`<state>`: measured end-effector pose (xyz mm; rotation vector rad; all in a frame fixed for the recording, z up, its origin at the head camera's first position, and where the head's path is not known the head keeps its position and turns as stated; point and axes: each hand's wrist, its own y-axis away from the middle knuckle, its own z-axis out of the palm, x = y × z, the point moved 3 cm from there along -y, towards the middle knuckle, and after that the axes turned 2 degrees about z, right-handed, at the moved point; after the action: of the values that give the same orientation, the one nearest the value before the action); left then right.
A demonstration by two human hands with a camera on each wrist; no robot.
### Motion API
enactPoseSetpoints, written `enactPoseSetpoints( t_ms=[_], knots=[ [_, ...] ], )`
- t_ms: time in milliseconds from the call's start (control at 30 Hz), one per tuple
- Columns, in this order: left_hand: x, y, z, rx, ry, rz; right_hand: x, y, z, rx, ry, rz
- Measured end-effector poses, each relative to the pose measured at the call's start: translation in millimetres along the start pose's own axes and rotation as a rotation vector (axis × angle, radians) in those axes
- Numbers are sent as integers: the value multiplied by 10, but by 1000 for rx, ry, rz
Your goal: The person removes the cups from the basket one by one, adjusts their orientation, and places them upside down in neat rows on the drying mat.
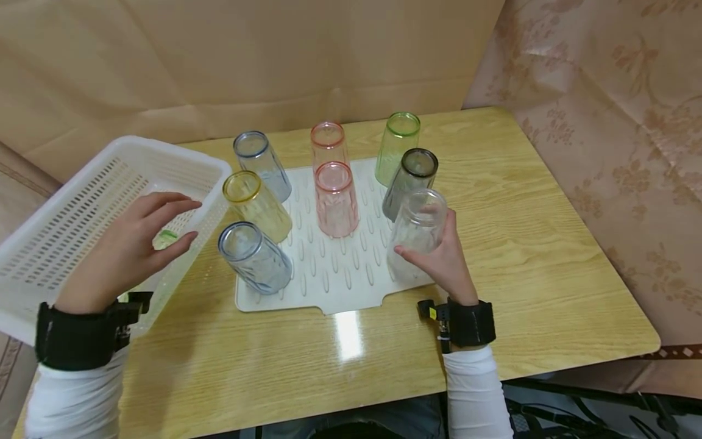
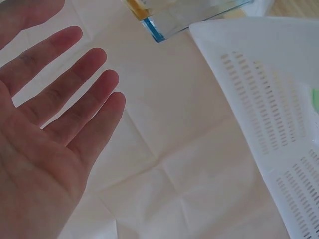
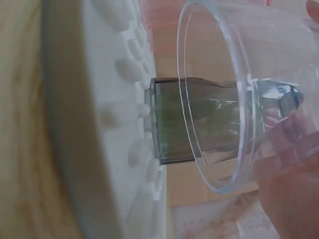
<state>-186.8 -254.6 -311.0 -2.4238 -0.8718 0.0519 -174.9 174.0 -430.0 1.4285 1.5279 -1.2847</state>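
My right hand (image 1: 441,259) grips a clear glass (image 1: 418,228), its thumb on the near side. The glass is upside down over the front right corner of the white drying mat (image 1: 329,268). In the right wrist view its rim (image 3: 239,114) hangs tilted and close over the mat, with a grey glass (image 3: 184,119) behind it. My left hand (image 1: 128,247) is over the white basket (image 1: 181,160), fingers spread and holding nothing. A green item (image 1: 166,238) shows inside the basket, partly hidden by that hand.
Upturned glasses stand on the mat: a blue one (image 1: 262,164), a yellow one (image 1: 258,207), another blue one (image 1: 255,259), a red one (image 1: 336,201) with another red one (image 1: 328,143) behind, and a green one (image 1: 396,149). The wooden table (image 1: 537,244) extends right.
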Motion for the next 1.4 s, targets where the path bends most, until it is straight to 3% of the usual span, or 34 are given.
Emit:
enactPoseSetpoints(
  t_ms=[233, 800, 1133, 1400],
  knots=[
    [0, 69, 9, 5, -22, -25, 89, 4, -61, 7, -29, 75],
    [-8, 162, 20, -10, -33, -89, 248, 8, -103, -57, -102, 133],
    [-13, 189, 10, -6, -31, -98, 265, 0, -124, -92, -116, 157],
    [-23, 215, 28, -34, -26, -134, 257, -7, -123, -88, -123, 132]
  ],
)
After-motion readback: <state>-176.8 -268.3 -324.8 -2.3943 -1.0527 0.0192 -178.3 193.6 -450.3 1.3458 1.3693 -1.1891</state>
